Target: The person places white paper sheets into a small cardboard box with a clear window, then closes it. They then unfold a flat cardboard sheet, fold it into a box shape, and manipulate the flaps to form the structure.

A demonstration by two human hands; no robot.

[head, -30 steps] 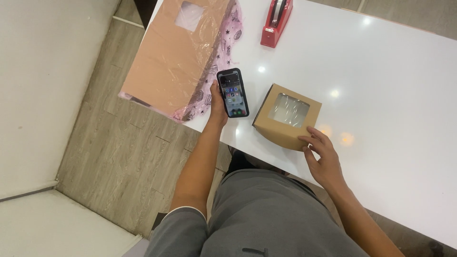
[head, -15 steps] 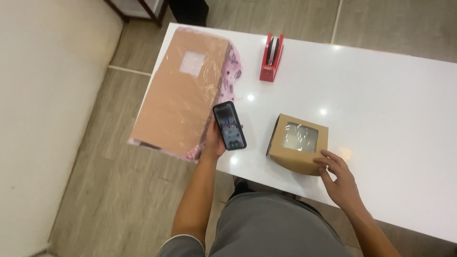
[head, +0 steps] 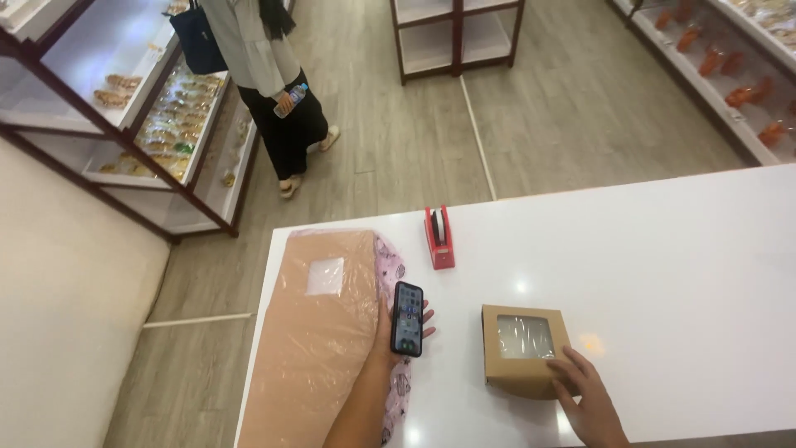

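Left grip (head: 396, 330) holds phone (head: 407, 318); tape dispenser (head: 439, 238) apparently apart.

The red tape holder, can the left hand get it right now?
Probably not yet: the left hand is full, holding a phone. The red tape holder stands farther back on the white counter, with nothing between.

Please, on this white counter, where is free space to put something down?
The white counter is bare right of the red tape dispenser and beyond the windowed cardboard box. Its left end is crowded: wrapped flat stack, left hand with phone.
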